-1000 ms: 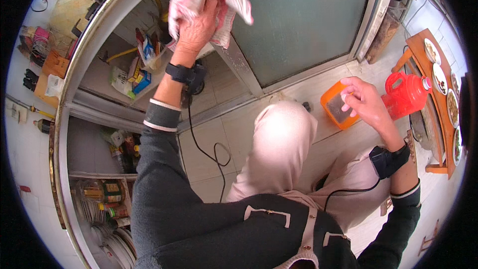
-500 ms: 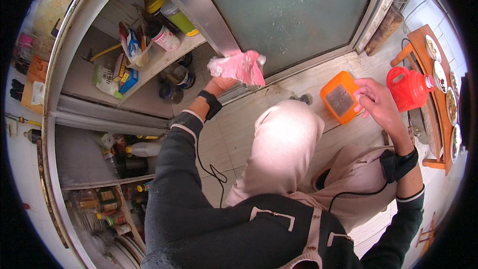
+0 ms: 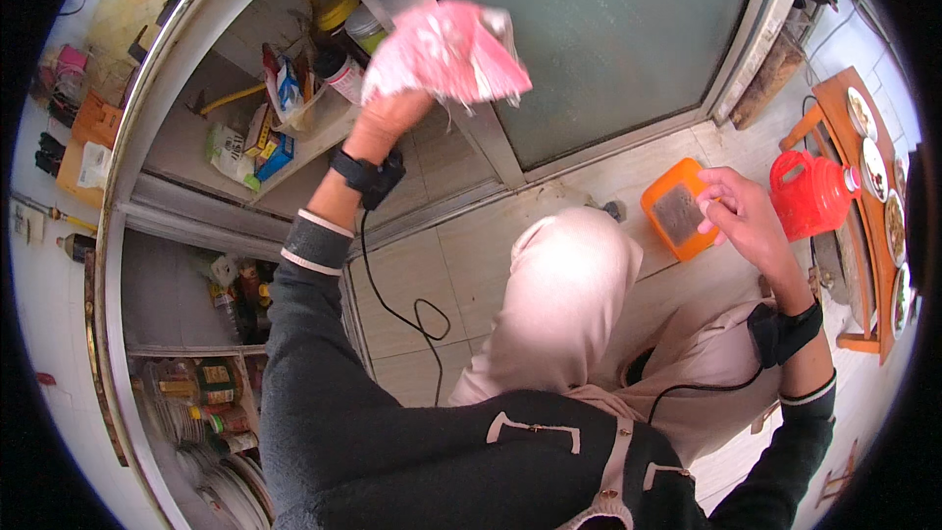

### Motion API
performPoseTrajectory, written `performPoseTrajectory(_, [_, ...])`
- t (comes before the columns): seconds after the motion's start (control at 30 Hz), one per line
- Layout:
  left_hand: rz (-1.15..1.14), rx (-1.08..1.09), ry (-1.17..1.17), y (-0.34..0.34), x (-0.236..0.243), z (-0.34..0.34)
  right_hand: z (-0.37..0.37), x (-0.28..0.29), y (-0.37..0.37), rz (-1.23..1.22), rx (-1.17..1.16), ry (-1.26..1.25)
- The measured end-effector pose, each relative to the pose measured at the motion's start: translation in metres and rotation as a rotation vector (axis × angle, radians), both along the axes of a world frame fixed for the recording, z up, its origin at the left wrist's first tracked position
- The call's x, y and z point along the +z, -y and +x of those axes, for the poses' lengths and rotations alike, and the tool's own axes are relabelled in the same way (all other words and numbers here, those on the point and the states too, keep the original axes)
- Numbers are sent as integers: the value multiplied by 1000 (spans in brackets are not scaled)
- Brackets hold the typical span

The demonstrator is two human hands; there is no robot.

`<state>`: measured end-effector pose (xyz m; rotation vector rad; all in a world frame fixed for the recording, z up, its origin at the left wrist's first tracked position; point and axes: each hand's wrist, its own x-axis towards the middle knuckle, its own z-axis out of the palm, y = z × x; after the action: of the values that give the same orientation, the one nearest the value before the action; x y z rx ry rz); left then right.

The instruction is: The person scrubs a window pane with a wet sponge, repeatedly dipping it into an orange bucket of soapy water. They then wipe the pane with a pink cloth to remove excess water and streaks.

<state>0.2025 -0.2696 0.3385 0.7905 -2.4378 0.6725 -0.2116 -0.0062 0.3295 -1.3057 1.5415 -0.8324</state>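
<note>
My left hand (image 3: pixel 394 120) is closed on a crumpled pink and white cloth (image 3: pixel 446 54). The cloth lies over the metal edge strip of the sliding cabinet door (image 3: pixel 589 49), with my fingers mostly hidden under it. My right hand (image 3: pixel 743 208) hangs in the air by the rim of an orange square tub (image 3: pixel 693 247), its fingers loosely bent and apart, with nothing seen in them. Dark, murky water (image 3: pixel 675 213) shows inside the tub. Just right of that hand stands a red plastic jug (image 3: pixel 812 194) with a handle and a pale cap.
On the left, the open cabinet's shelf (image 3: pixel 309 152) carries bottles, packets and boxes; plates (image 3: pixel 231 491) and jars fill a lower compartment. A wooden bench (image 3: pixel 839 98) with several dishes of food stands at right. A black cable (image 3: pixel 402 319) trails over the tiled floor (image 3: pixel 471 265).
My left hand has moved the pink cloth upward along the door's metal edge, and the cloth is more spread out. My right hand stays by the tub, its fingers a little more curled.
</note>
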Motion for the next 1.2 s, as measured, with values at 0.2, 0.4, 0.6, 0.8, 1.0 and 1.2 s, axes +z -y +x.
performPoseTrajectory(0.2, [-401, 195, -44, -13, 18, -34, -4, -4, 1, -17, 11, -19])
performPoseTrajectory(0.4, [253, 4, -131, -42, -46, -40, -9, -11, -1, 1, 23, -18])
performPoseTrajectory(0.6, [-77, -113, -635, -38, 41, -26, -6, -15, 5, 56, 30, -20])
performPoseTrajectory(0.8, [-299, -203, -796, -12, 78, -56, -6, -21, 11, -18, 48, 0])
performPoseTrajectory(1.0, [392, -719, -1279, -7, 0, -64, -5, -21, 11, -14, 60, 4])
performPoseTrajectory(1.2, [466, -352, -1228, -10, -123, -59, -7, -18, 9, -6, 38, -12])
